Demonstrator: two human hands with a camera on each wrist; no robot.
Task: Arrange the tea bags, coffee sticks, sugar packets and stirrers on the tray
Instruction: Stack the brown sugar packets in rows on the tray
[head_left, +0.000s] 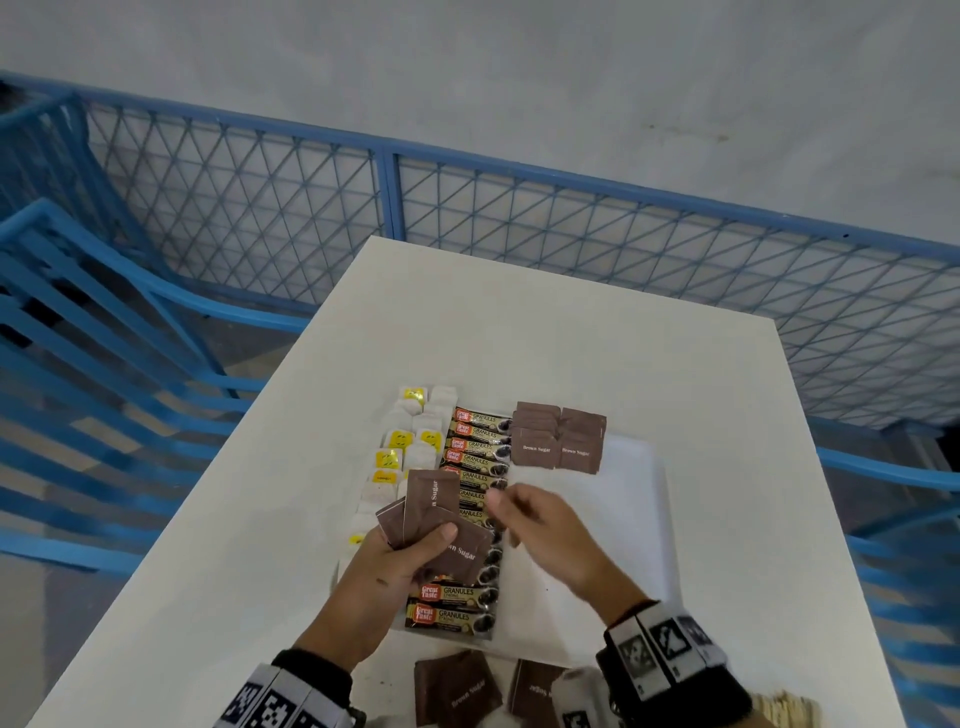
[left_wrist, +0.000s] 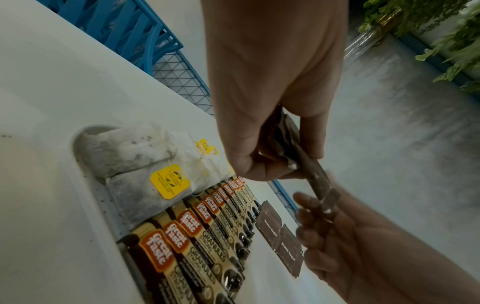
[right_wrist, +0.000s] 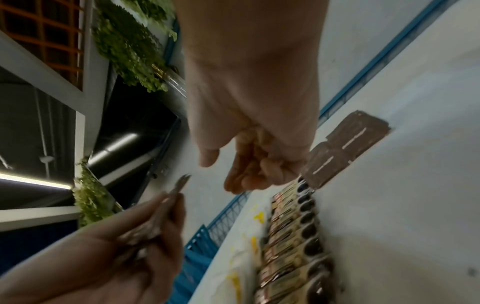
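Pinched between thumb and curled fingers, a small fan of brown sugar packets (head_left: 434, 525) sits in the left hand (head_left: 387, 569), held up above the near end of the coffee-stick row. Right hand (head_left: 543, 535) comes in beside it holding nothing, fingers loosely bent, fingertips just short of the fan's upper edge, looking set to peel one packet off.

Down on the white tray (head_left: 631, 519), tea bags (head_left: 410, 452) line the left column, Great Taste coffee sticks (head_left: 475, 441) run down the middle, and two overlapping stacks of placed sugar packets (head_left: 558, 439) sit at the far end on the right. More sugar packets (head_left: 457, 686) wait on the table (head_left: 545, 332) near the body, and what may be wooden stirrers (head_left: 789, 709) peek in at the bottom right edge.

Risks now: the fan is splayed loosely, so a tug on one packet could drag a neighbour out and drop it onto the coffee sticks below, knocking that tidy row askew. A careless placement could also nudge the far stacks out of line.

Pose: both wrists hover over the tray's near half, left palm turned inward with the thumb on top, right hand angled across toward it.
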